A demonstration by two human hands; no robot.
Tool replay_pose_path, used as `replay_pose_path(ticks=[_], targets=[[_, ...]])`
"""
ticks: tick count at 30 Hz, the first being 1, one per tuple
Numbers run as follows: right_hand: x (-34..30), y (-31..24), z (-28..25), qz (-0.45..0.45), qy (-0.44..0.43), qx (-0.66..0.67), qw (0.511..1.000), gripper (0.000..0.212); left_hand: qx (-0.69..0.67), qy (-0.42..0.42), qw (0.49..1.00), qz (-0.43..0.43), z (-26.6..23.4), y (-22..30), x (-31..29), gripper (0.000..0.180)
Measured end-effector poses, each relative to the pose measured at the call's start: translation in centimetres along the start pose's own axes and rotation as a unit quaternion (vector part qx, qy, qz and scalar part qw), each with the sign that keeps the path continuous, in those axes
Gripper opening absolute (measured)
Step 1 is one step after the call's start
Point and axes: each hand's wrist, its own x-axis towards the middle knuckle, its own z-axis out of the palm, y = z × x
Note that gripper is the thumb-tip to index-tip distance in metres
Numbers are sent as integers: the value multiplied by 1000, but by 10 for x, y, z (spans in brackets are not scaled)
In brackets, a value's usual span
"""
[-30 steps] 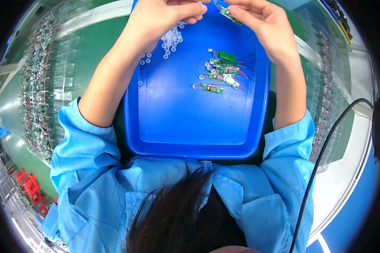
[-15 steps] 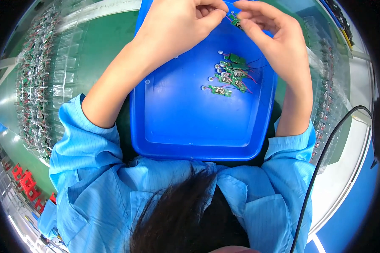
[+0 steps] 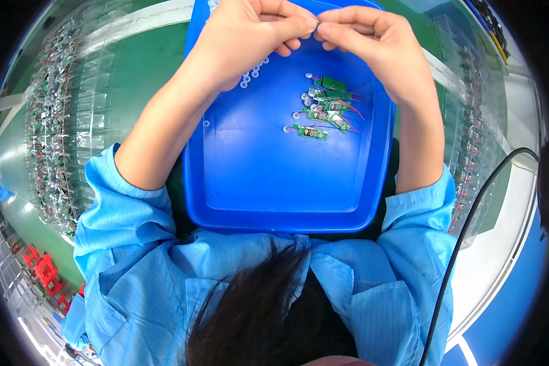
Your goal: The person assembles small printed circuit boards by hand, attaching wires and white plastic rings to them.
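My left hand (image 3: 262, 33) and my right hand (image 3: 378, 46) meet at the fingertips over the far end of a blue plastic tray (image 3: 280, 221). Both are closed in a pinch. A tiny dark bit shows where the fingertips meet; what the left pinches is too small to make out. The small green circuit board seen in my right fingers just before is now hidden behind them. Below the right hand lie several green circuit boards (image 3: 312, 132) with thin wires and small round white pieces at their ends. More small white rings (image 3: 245, 79) lie beside my left wrist.
Long rows of wired circuit boards in clear plastic stand on the left (image 3: 52, 134) and right (image 3: 470, 134) of the green surface (image 3: 146, 67). A black cable (image 3: 470, 229) curves down at the right. Red stools (image 3: 44, 268) are at the lower left.
My right hand has turned and its fingers have closed against the left fingertips. The board in it has gone out of sight. The tray has shifted slightly left in view, and more white rings show.
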Motion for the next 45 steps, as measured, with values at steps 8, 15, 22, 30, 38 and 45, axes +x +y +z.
replay_pose_path(ticks=[8, 15, 22, 30, 38, 45], targets=[[-9, -4, 14, -79, 87, -152, 981, 9, 58, 25, 998, 9, 9, 8, -6, 16], [-12, -15, 18, -139, 137, -280, 940, 13, 47, 6, 998, 34, 15, 11, -11, 20], [-11, -8, 14, -264, 171, -342, 886, 10, -66, -23, 998, 9, 10, 9, -6, 26], [28, 35, -14, -341, -199, 273, 877, 2, -188, -43, 981, 4, -5, 3, 2, 18], [-4, -2, -2, -75, 61, -39, 995, 3, -183, -36, 982, 36, -4, -6, 7, 17], [-8, -7, 14, -192, 114, -236, 946, 9, -68, 14, 995, 76, 8, 0, -3, 18]])
